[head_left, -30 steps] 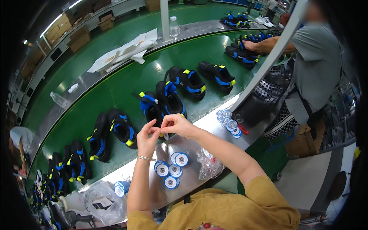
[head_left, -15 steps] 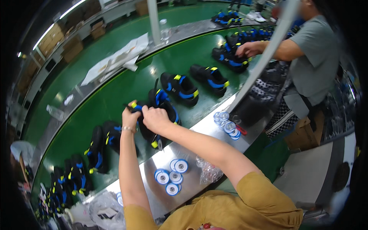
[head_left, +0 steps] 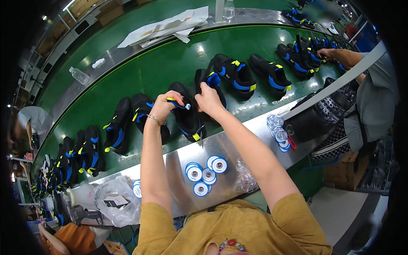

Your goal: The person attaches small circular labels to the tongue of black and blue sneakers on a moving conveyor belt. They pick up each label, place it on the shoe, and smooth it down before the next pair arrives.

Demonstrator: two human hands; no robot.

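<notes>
A black shoe (head_left: 185,122) with blue and yellow trim lies on the green conveyor belt in front of me, its heel toward me. My left hand (head_left: 166,106) is closed on its tongue strap (head_left: 173,101), which carries a yellow tab. A small white and blue piece (head_left: 188,106) shows at the strap's end, by my fingertips. My right hand (head_left: 209,100) is closed at the right side of this shoe, in front of a second shoe (head_left: 216,85); whatever it pinches is hidden. A thin dark piece hangs by the first shoe's heel.
Similar shoes line the belt (head_left: 112,83) on both sides. Round white discs with blue rims (head_left: 199,189) lie on the metal ledge (head_left: 170,159), beside crumpled clear plastic (head_left: 245,180). A co-worker's hand (head_left: 326,53) touches shoes at right. A slanted pale post (head_left: 335,85) stands there.
The view has swung, so the scene sits lower and further right. My hands, close together over the shoe before, are now apart. The small white and blue piece has come into sight.
</notes>
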